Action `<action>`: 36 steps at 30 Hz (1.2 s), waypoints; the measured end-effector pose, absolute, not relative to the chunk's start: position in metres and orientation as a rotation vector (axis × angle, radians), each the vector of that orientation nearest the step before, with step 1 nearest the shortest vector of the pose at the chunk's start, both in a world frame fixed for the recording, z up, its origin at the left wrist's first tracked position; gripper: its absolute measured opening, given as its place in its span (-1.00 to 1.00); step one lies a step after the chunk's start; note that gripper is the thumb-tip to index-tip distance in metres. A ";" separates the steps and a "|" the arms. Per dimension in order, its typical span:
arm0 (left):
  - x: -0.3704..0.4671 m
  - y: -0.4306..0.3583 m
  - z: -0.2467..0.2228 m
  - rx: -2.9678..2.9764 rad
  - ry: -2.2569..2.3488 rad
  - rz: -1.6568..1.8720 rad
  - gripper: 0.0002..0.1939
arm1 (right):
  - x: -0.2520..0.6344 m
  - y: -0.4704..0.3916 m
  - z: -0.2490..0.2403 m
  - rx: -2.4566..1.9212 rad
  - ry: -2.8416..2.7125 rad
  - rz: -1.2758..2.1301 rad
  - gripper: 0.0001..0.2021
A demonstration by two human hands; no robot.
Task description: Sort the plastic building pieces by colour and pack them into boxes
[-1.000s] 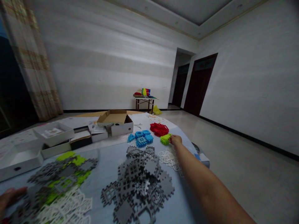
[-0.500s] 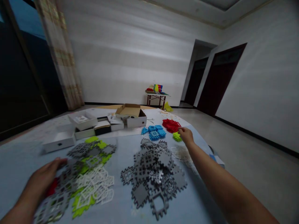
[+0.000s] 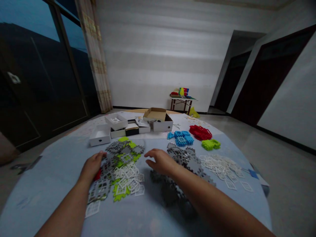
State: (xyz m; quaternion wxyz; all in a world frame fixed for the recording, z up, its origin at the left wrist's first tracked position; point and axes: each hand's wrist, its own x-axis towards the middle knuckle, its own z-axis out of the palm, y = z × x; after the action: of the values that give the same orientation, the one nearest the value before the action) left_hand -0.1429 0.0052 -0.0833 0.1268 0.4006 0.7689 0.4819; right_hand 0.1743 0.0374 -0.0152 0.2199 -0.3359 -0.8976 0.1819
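Note:
My left hand (image 3: 92, 165) rests at the left edge of a mixed pile of grey pieces (image 3: 102, 186), green pieces (image 3: 120, 194) and white lattice pieces (image 3: 129, 176); its fingers reach the grey ones, and what they hold, if anything, is hidden. A bit of red (image 3: 97, 174) shows beside it. Over the left side of the large grey pile (image 3: 195, 163) hovers my right hand (image 3: 160, 161), fingers apart and nothing between them. Blue pieces (image 3: 181, 137), red pieces (image 3: 200, 132), bright green pieces (image 3: 210, 144) and a white pile (image 3: 221, 166) lie beyond and to the right.
White boxes (image 3: 100, 135) and an open cardboard box (image 3: 158, 115) stand at the table's far side. Behind the round table (image 3: 133, 220), a small table (image 3: 192, 98) holds colourful items near the wall. A curtain (image 3: 92, 56) hangs at the left.
My right hand has moved left from the green and red pieces to above the grey pile, and its fingers have opened. The view has turned left; my left hand stays by the mixed pile.

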 end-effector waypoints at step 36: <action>-0.143 0.014 -0.087 1.300 2.284 1.214 -0.53 | 0.153 0.019 -0.043 -0.983 -2.150 0.937 -0.87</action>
State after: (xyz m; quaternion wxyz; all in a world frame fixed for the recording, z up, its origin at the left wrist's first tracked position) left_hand -0.1427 0.0136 -0.0869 0.1230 0.4456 0.7830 0.4162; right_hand 0.1528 0.0185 -0.0431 0.2949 -0.3693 -0.8079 0.3521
